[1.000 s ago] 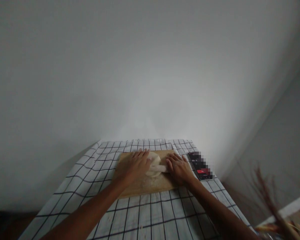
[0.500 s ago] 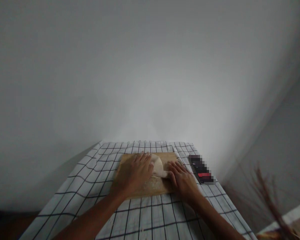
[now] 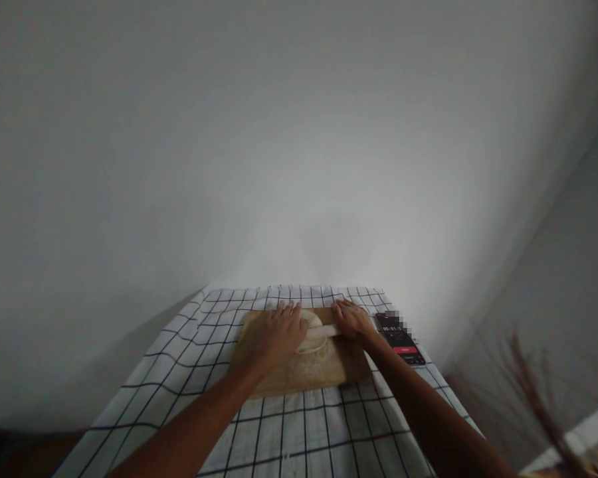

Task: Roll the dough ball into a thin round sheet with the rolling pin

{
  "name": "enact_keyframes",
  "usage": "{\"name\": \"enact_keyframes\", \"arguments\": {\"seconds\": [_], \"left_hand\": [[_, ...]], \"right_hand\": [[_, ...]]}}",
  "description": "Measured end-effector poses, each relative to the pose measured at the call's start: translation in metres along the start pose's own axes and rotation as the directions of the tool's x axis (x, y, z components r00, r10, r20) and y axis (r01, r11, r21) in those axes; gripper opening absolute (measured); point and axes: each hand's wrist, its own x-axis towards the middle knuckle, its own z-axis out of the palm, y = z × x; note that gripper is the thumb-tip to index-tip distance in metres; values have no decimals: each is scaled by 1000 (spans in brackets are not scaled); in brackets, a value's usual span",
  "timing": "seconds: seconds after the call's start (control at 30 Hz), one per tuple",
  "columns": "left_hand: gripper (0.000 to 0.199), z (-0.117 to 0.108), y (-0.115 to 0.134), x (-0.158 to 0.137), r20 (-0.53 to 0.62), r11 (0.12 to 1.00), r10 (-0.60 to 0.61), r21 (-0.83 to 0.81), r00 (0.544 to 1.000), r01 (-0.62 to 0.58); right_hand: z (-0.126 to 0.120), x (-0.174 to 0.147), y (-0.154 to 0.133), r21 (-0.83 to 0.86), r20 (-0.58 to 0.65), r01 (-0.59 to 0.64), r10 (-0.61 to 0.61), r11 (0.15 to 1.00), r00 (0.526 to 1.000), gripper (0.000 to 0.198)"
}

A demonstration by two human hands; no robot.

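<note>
My left hand (image 3: pixel 282 332) lay spread over dough (image 3: pixel 311 318) and rolling pin (image 3: pixel 323 330); my right hand (image 3: pixel 353 320) covered the pin's end, grip impossible to tell.

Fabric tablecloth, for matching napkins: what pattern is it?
White fabric tablecloth with a dark-lined grid, seen in the head view.

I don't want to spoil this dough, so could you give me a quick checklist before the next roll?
1. Rolling pin lies across the dough: ok.
2. Right hand at the pin's right end: ok.
3. Left hand seated on the pin's other end: cannot tell; the hand hides it.
4. Dough within the board: ok where visible; its left side is covered.
5. Phone off the board: ok, on the checked cloth.
6. Even thickness: cannot tell.
</note>
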Motion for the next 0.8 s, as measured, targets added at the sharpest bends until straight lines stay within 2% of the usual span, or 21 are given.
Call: {"name": "enact_keyframes", "arguments": {"seconds": [0.07, 0.17, 0.27, 0.37, 0.47, 0.53, 0.63, 0.73, 0.8], "left_hand": [[41, 0, 3, 0, -16, 997, -68, 25, 998, 68], [45, -5, 12, -6, -42, 992, -123, 17, 992, 124], [44, -13, 21, -15, -29, 998, -64, -14, 998, 64], [44, -18, 25, -24, -25, 999, -4, -38, 1000, 3], [49, -23, 24, -32, -33, 998, 37, -55, 999, -39], [49, -25, 21, -34, -21, 995, 77, -57, 997, -79], [47, -25, 18, -26, 14, 994, 102, -50, 995, -101], [46, -16, 15, 0, 106, 996, 74, -63, 992, -68], [47, -7, 12, 24, 206, 996, 20, -90, 978, -1]], "right_hand": [[0, 4, -1, -11, 6, -6, 6, 1000, 1000, 45], [-3, -15, -3, -21, -20, 56, -56, 998, 998, 42], [-5, -53, -6, -6, -89, 161, -161, 987, 983, 39], [-7, -95, -14, 45, -130, 151, -144, 988, 981, 37], [-7, -121, -25, 64, -120, 118, -109, 991, 987, 39], [-6, -124, -29, 56, -126, 98, -91, 994, 988, 39], [-5, -111, -27, 62, -129, 83, -74, 995, 989, 36], [-3, -91, -18, 69, -139, 75, -65, 995, 988, 36], [-2, -80, -11, 73, -146, 56, -45, 996, 988, 38]]}}
